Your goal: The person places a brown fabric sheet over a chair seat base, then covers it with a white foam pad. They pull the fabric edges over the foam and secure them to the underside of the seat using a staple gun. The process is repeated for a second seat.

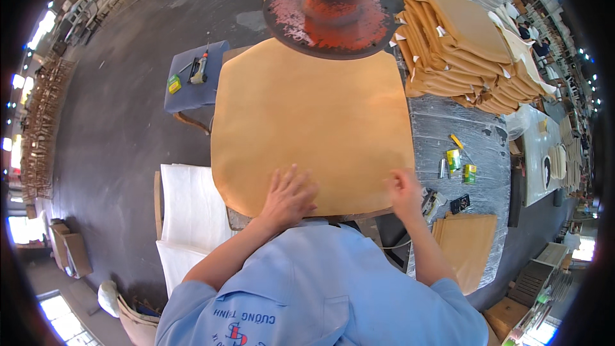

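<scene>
A large tan leather-like panel (311,128) with rounded corners lies flat in front of me. My left hand (288,200) rests on its near edge with the fingers spread, slightly blurred. At the panel's near right edge is my right hand (405,195), its fingers curled closed. Whether those fingers pinch the edge or something small is hidden. Above the panel's far side hangs a round, worn red disc (330,16) with a dark rim, covering part of the far edge.
A blue padded stool (198,93) at the left bears a pneumatic staple gun (200,69). White sheets (192,218) lie near left. On the plastic-covered table (435,131) at the right are small boxes (453,159), brown sheets (466,243) and a stack of tan covers (461,45).
</scene>
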Available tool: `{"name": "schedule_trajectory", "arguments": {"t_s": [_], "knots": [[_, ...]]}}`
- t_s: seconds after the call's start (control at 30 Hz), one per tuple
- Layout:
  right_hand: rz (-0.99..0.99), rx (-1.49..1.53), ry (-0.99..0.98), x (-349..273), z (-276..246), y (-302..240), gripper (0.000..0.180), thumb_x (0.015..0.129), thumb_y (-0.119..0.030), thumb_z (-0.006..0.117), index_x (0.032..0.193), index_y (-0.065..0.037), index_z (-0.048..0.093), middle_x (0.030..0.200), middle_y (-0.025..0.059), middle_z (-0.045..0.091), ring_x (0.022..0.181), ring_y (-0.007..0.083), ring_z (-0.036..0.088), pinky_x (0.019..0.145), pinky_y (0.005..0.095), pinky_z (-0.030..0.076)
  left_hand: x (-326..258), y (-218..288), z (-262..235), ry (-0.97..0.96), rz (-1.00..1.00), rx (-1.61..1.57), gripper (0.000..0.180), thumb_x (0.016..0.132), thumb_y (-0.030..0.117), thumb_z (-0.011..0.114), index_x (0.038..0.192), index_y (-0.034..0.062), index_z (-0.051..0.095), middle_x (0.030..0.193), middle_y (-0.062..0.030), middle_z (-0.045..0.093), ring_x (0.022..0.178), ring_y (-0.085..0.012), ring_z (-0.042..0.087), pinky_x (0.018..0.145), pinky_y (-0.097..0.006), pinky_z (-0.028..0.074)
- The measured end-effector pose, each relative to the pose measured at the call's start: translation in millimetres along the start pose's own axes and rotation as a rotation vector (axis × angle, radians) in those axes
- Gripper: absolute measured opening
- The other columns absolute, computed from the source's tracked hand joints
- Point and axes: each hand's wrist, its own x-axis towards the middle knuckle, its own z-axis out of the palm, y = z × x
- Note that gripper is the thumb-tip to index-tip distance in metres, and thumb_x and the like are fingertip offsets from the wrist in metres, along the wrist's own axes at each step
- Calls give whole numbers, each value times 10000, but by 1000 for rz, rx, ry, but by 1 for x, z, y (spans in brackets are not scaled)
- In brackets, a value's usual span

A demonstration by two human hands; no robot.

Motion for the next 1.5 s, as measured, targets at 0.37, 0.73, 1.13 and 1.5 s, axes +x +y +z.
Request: {"name": "schedule_trajectory", "arguments": {"t_s": [0.37, 0.73, 1.13, 1.5], "knots": [[-509, -281, -397, -6, 50, -48, 365, 856, -324, 911, 1095, -137, 707, 1074, 88, 639, 1038, 335, 693, 844, 467, 580, 1, 7, 24, -98, 94, 182, 754, 1060, 595, 601, 1706, 240, 439, 1796, -109, 360, 1664, -410, 289, 1295, -748, 181], [-613, -283, -365, 1, 44, -42, 356, 828, -224, 915, 1103, -112, 718, 1102, 99, 657, 1051, 346, 679, 862, 468, 571, -1, 19, 39, 50, 81, 205, 755, 1032, 596, 641, 1683, 255, 467, 1752, -111, 430, 1595, -421, 417, 1259, -752, 260], [-659, -469, -575, 8, 53, -67, 479, 845, -226, 909, 1229, -55, 678, 1189, 188, 628, 1111, 429, 656, 904, 523, 563, -3, 23, 58, 181, 74, 79, 792, 967, 584, 698, 1611, 155, 528, 1731, -139, 439, 1624, -418, 369, 1289, -714, 265], [-732, -615, -755, 14, 104, -84, 536, 857, -255, 895, 1237, -9, 609, 1134, 243, 644, 1063, 496, 658, 880, 556, 548, -120, 3, 20, 907, -317, -234, 429, 961, 167, 740, 1383, 105, 698, 1388, -180, 649, 1378, -430, 578, 1184, -579, 452]]}}
